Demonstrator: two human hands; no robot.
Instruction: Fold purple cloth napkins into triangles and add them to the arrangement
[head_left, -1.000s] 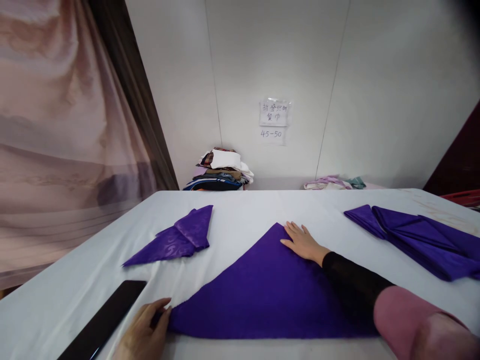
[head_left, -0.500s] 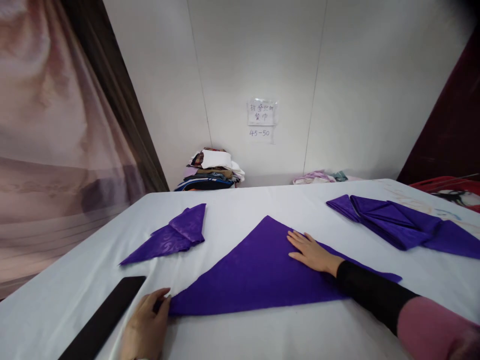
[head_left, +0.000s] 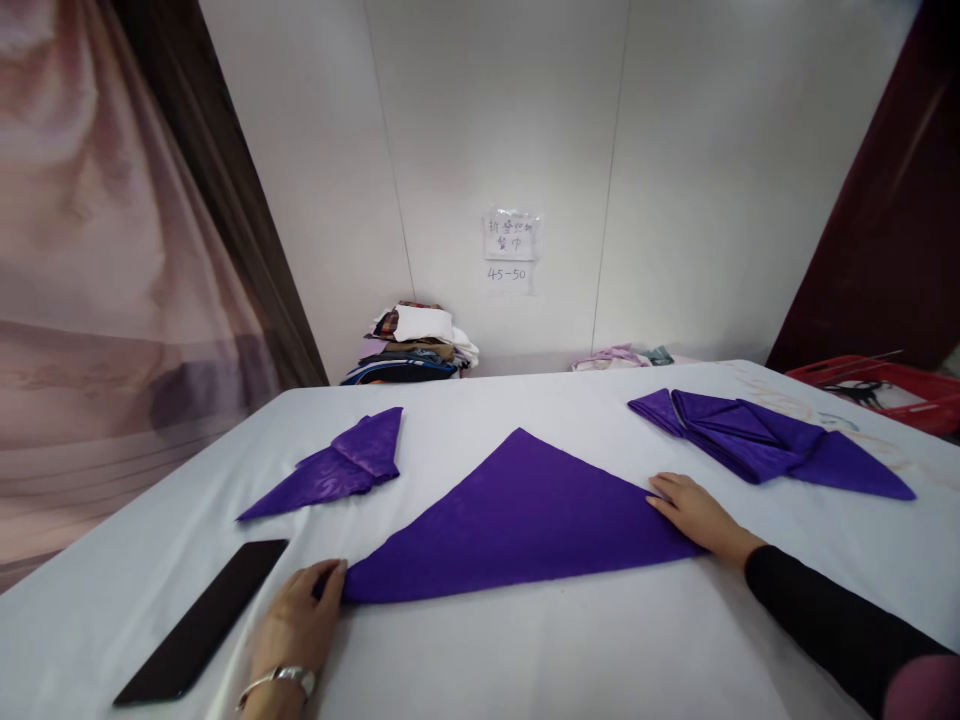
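A purple cloth napkin point(head_left: 517, 520) lies spread as a triangle on the white tablecloth, its peak pointing away from me and its long edge towards me. At its left corner my left hand point(head_left: 300, 610) is closed, pinching the cloth between thumb and fingers; a silver bracelet circles that wrist. My right hand point(head_left: 697, 515) rests palm down over the right end of the napkin, fingers stretched out, covering that corner. Beyond my left hand is a folded purple napkin point(head_left: 337, 465). Farther right lies another group of folded purple cloth point(head_left: 750, 430).
A flat dark slab point(head_left: 206, 620) lies left of my left hand. Behind the table point(head_left: 480, 400) stand a pile of clothes point(head_left: 420, 345) and more fabric point(head_left: 615, 357). A red crate point(head_left: 915, 400) is at the right, a curtain point(head_left: 127, 300) at the left.
My right hand has slid right, from the napkin's upper right slope to its right corner. My left hand keeps its pinch on the left corner. The view has shifted slightly.
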